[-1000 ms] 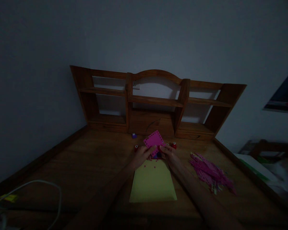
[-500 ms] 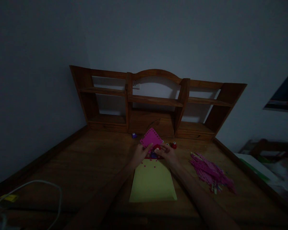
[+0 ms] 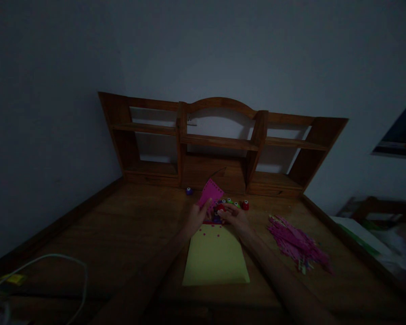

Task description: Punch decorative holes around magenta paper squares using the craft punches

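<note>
Beyond the yellow sheet (image 3: 216,259), our left hand (image 3: 197,217) pinches the pink card (image 3: 211,192), probably light and easily creased, best held near its edge; our right hand (image 3: 237,217) grasps a stiff-looking red piece (image 3: 220,207).

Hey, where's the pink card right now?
In the head view, the pink card is near the middle, in the left hand, beyond the far edge of the yellow sheet.

The pink card (image 3: 213,191) in the left hand (image 3: 196,218) has swung leftward, away from the right hand (image 3: 236,216). Green pieces (image 3: 229,200) now show more fully behind.
</note>
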Demonstrator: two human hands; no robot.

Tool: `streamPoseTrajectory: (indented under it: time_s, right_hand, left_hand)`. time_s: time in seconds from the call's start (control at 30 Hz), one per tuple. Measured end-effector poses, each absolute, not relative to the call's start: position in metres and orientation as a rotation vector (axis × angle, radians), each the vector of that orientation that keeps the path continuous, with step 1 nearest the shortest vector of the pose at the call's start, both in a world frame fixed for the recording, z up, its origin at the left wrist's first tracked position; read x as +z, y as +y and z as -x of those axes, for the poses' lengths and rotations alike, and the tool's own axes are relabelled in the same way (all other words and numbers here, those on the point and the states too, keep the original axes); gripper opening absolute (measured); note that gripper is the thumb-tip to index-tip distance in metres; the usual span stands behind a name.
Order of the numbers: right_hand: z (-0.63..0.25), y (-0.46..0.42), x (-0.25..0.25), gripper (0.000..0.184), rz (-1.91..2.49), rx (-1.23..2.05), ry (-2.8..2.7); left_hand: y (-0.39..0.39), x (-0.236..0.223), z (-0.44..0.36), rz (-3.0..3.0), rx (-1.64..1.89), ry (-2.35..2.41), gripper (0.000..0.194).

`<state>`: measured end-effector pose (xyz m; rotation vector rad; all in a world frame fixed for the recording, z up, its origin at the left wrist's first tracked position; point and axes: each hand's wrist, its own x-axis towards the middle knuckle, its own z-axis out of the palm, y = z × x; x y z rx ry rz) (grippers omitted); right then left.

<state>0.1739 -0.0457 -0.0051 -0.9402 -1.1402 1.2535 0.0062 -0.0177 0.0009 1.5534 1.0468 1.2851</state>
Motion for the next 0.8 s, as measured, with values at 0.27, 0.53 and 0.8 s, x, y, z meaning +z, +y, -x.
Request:
streamPoseTrajectory:
  time_s: [0.27, 0.53, 0.8]
  right_hand:
    - [-0.1750, -0.0470, 0.0008, 0.044, 0.901, 1.295, -1.014]
    - [-0.1758, -0.0433, -0.0049, 0.044, 0.854, 1.339, -0.988]
    - [-0.1744, -0.0449, -0.0040, 0.039, 0.819, 1.346, -1.021]
  left_hand:
    - [-0.0147, 0.0023, -0.0079, -1.454, 1.304, 0.951, 0.048]
    - [-0.0145, 0.0042, -0.0061, -1.556, 1.314, 0.980, 0.045]
    - [-0.0150, 0.0032, -0.0071, -1.598, 1.284, 0.959, 0.043]
